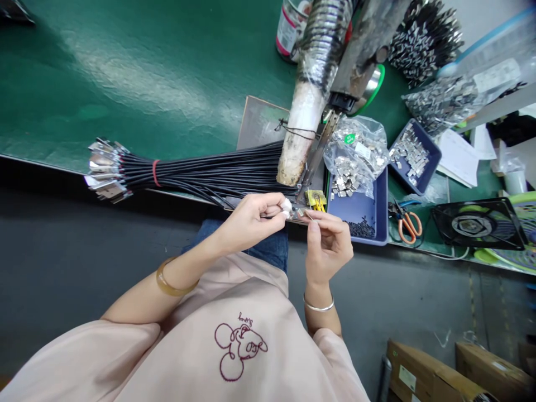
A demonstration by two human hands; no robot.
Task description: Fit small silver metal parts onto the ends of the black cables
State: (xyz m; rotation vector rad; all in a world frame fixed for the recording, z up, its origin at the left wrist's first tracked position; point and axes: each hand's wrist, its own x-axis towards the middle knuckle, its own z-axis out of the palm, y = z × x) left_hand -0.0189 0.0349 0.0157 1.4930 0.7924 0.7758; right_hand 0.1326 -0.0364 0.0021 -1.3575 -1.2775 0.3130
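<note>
In my left hand [257,215], closed with white covers on the fingertips, is the end of a black cable [294,209] carrying a small metal connector [300,212]. My right hand [329,243] faces it just to the right, thumb and finger pinched on a thin piece [309,215] too small to identify. Its tip is close to the connector; whether they touch I cannot tell. Behind both hands lies a bundle of black cables [209,168] with metal plugs [108,170] at the left end and a red band [156,173] around it.
A wrapped hose [299,128] and a metal arm [352,61] come down just behind my hands. To the right stand a blue tray [380,215] of small parts, a second tray [435,162], orange-handled pliers [409,226] and a black fan [479,223]. The table's front edge runs beside my hands.
</note>
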